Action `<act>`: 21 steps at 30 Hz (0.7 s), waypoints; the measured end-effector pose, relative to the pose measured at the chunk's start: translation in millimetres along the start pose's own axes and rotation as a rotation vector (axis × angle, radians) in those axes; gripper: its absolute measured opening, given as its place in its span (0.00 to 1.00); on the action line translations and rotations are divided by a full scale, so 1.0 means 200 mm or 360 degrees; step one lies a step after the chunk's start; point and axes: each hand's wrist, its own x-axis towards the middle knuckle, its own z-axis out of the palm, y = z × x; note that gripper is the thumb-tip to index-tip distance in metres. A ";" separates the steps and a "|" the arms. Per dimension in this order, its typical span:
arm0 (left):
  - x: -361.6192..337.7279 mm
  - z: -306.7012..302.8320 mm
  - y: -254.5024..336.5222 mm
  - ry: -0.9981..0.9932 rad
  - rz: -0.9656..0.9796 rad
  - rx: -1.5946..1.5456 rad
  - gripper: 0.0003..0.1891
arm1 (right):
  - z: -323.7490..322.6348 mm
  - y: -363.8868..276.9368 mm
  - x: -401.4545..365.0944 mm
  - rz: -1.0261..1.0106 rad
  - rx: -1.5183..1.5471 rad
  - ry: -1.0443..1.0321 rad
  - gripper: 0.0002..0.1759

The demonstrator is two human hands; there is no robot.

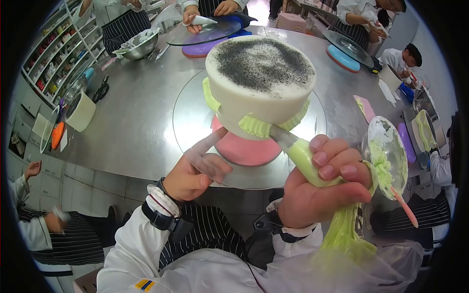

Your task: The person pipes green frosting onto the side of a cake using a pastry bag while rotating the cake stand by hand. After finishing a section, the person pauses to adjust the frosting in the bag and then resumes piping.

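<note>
A white round cake form (261,105) with dark speckles across its top stands on a clear glass turntable (305,146) with a pink base (244,149). Pale green piped ruffles (255,126) run in drooping swags along its side. My right hand (322,183) is wrapped round a piping bag (305,158) of green cream, its metal tip close against the ruffle at the front; whether it touches is hard to see. At the turntable's near left, my left hand (198,171) has its index finger stretched out and holds nothing; its other fingers are blurred.
To the right, a metal bowl (403,168) holds green and white cream and a pink-handled spatula (404,207). Another turntable (202,31) stands at the back, where a person holds a piping bag (199,20). Further left is a bowl (141,49). Co-workers surround the steel table (132,112).
</note>
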 end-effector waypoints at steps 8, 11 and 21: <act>-0.01 0.00 0.01 0.0020 -0.0096 0.0056 0.57 | 0.01 -0.01 0.00 0.0015 0.0007 0.0008 0.22; 0.00 0.00 0.01 0.0015 -0.0113 0.0069 0.58 | 0.02 0.00 0.00 0.0012 0.0016 0.0012 0.22; 0.00 -0.01 0.01 0.0028 -0.0103 0.0067 0.58 | 0.02 0.00 -0.01 0.0012 0.0061 -0.0005 0.23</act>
